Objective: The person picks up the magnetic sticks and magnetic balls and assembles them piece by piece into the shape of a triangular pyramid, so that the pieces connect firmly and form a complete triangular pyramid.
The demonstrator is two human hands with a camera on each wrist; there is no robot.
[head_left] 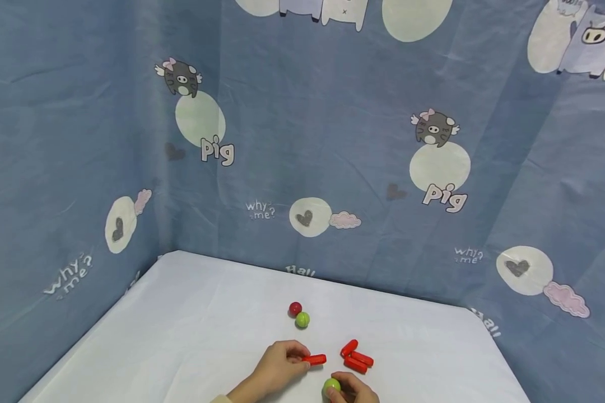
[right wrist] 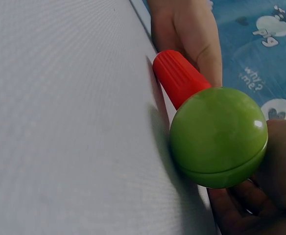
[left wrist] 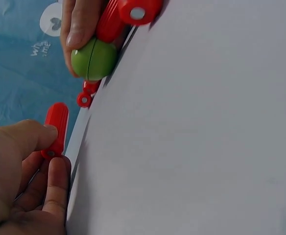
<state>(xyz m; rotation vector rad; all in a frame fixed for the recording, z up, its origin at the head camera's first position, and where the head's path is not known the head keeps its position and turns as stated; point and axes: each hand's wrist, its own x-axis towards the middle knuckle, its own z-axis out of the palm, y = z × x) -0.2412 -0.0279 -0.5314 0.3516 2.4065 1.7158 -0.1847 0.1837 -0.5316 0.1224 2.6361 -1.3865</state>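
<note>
My left hand pinches a ridged red rod between thumb and fingers, its far end sticking out to the right. A small pale dot marks the rod's lower end in the left wrist view. Lower and to the right, my right hand grips a glossy green ball that has a thin seam around it. More red rod pieces show against the ball in the left wrist view, one with a pale round end facing the camera. In the right wrist view the green ball hides part of a red rod.
Three loose red rods lie in a cluster on the white table, just beyond my right hand. Farther back, a dark red ball sits beside another green ball. Blue patterned cloth hangs behind and at the sides.
</note>
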